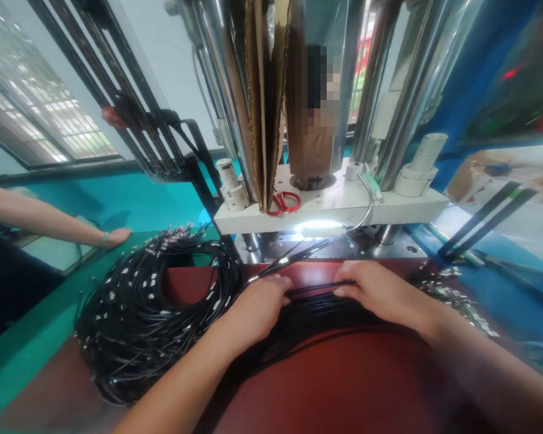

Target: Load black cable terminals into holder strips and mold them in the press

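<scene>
My left hand [265, 302] is closed around thin black cables [317, 288] in front of the press. My right hand [366, 288] pinches the same strands a little to the right, so they run nearly straight between both hands. Below them a sagging bundle of black cables [312, 319] lies across the red-brown table top [353, 386]. At the left sits a large coiled heap of black cables [136, 325] with small white tags. Several loose cable ends [294, 256] point toward the lit gap under the press plate. The fingertips are partly hidden.
The white press plate [262, 222], with steel columns, stands just beyond my hands, a bright lamp [321, 229] beneath it. Red-handled scissors [286, 202] and cardboard sheets [266, 120] rest on it. White-tipped cable ends [461, 298] lie right. Another person's arm [49, 217] reaches in from the left.
</scene>
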`<action>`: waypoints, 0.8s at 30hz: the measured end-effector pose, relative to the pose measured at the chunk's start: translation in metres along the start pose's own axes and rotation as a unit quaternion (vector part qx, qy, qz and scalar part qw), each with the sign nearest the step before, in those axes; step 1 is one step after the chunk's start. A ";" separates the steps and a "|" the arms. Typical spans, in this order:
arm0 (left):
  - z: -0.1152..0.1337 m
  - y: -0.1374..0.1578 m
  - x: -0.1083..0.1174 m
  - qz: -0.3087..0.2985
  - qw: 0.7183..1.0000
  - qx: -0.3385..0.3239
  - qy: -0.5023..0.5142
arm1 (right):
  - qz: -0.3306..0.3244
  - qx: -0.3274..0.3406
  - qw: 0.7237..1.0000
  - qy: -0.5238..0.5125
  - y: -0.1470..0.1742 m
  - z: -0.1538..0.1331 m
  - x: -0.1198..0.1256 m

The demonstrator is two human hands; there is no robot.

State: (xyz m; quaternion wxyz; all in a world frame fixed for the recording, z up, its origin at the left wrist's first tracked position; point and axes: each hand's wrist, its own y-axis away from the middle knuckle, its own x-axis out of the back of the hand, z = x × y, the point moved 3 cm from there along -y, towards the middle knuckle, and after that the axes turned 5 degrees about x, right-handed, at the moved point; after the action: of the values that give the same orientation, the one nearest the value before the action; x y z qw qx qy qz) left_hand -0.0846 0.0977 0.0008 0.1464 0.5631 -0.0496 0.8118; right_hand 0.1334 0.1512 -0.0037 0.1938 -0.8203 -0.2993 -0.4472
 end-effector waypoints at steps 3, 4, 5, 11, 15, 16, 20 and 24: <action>0.003 0.003 0.004 -0.019 1.000 -0.005 0.005 | 0.001 -0.004 1.000 0.011 0.000 0.002 -0.002; 0.003 0.003 0.006 -0.027 1.000 -0.004 0.009 | 0.001 -0.003 1.000 0.015 -0.001 0.002 -0.003; 0.004 0.004 0.007 -0.034 0.999 -0.002 0.014 | 0.000 -0.002 1.000 0.019 -0.001 0.003 -0.003; 0.004 0.005 0.010 -0.049 0.998 -0.003 0.037 | 0.004 0.015 0.999 0.042 0.000 0.002 -0.003; 0.001 0.006 0.014 -0.037 0.997 0.005 0.062 | 0.009 0.044 0.998 0.039 0.002 -0.004 -0.002; 0.000 0.006 0.015 -0.035 0.997 0.006 0.069 | 0.022 0.050 0.998 0.045 0.002 -0.006 -0.001; -0.001 0.007 0.019 -0.055 0.993 0.013 0.103 | 0.057 0.060 0.995 0.059 0.002 -0.011 0.004; -0.002 0.006 0.018 -0.071 0.989 0.030 0.124 | 0.059 0.078 0.994 0.053 0.004 -0.015 0.011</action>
State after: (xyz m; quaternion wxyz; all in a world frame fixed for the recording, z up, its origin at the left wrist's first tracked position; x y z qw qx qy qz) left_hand -0.0938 0.0954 0.0173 0.1923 0.4647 0.0334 0.8637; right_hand 0.1316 0.1433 0.0134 0.2990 -0.7938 -0.2738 -0.4533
